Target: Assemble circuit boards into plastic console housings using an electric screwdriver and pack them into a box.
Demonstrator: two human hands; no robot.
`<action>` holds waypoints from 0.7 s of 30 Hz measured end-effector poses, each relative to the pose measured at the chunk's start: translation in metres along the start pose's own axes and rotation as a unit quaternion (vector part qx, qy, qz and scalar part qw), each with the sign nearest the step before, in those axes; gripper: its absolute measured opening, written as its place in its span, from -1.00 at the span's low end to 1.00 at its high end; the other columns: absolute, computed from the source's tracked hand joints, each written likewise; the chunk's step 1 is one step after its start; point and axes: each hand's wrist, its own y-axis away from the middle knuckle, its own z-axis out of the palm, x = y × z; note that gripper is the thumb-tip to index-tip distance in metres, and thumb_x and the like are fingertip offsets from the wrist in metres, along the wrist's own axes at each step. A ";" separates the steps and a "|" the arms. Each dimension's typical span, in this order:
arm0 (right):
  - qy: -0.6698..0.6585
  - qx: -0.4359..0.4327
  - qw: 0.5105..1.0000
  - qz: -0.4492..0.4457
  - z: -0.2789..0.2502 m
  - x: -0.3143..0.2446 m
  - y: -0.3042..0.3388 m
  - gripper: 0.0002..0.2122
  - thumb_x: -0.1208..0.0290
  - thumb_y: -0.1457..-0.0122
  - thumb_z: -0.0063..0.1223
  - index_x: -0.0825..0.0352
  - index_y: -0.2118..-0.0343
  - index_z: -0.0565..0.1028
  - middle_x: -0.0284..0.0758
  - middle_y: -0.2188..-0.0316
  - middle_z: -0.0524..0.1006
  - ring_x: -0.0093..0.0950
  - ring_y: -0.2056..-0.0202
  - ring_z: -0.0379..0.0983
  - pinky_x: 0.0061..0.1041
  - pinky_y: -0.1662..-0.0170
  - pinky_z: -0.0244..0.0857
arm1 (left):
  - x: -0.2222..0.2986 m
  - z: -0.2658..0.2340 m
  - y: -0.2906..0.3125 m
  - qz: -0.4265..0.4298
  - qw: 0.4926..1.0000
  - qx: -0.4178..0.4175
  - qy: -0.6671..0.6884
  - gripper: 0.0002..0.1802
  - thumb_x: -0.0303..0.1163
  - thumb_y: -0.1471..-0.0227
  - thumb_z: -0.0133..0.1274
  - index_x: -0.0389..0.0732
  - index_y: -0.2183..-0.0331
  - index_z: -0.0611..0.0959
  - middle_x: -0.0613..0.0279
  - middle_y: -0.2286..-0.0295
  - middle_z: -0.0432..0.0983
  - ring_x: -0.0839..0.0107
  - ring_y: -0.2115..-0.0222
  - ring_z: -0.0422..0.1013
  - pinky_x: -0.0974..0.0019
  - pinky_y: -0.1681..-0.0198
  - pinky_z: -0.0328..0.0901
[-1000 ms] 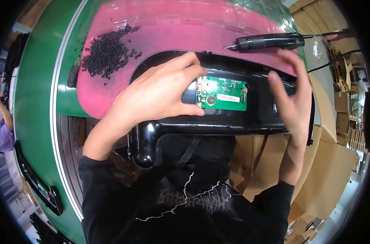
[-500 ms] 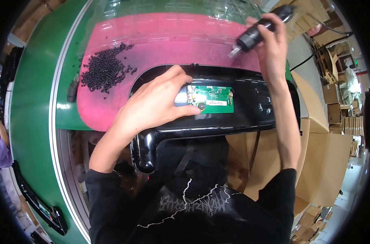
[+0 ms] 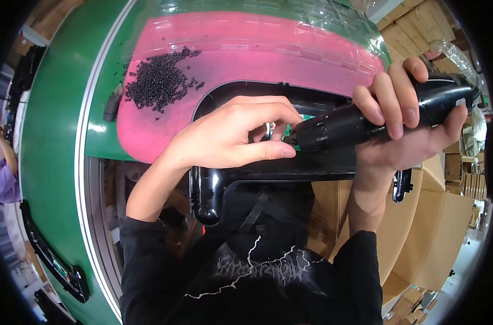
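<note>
Green conveyor (image 3: pixel 57 135) behind, right hand (image 3: pixel 403 130) wrapped around black electric screwdriver (image 3: pixel 365 122).

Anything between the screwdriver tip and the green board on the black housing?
Nothing separate. The right hand aims the electric screwdriver at the green circuit board; only the left hand fingers pinch beside the tip, hiding most of the board on the black housing.

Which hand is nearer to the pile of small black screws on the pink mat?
Left. The left hand rests on the black housing just below and right of the screw pile; the right hand grips the electric screwdriver farther right.
</note>
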 end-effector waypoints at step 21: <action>0.073 0.019 0.993 -0.087 0.023 -0.005 0.024 -0.56 0.02 0.10 0.16 0.25 0.34 0.30 -0.51 0.67 0.32 -0.66 0.70 0.23 -0.59 0.48 0.16 | 0.003 0.004 0.004 0.107 0.980 0.155 -0.062 -0.93 -0.63 0.14 0.11 -0.39 0.53 0.52 0.13 0.55 0.45 0.33 0.57 0.45 0.37 0.51 0.31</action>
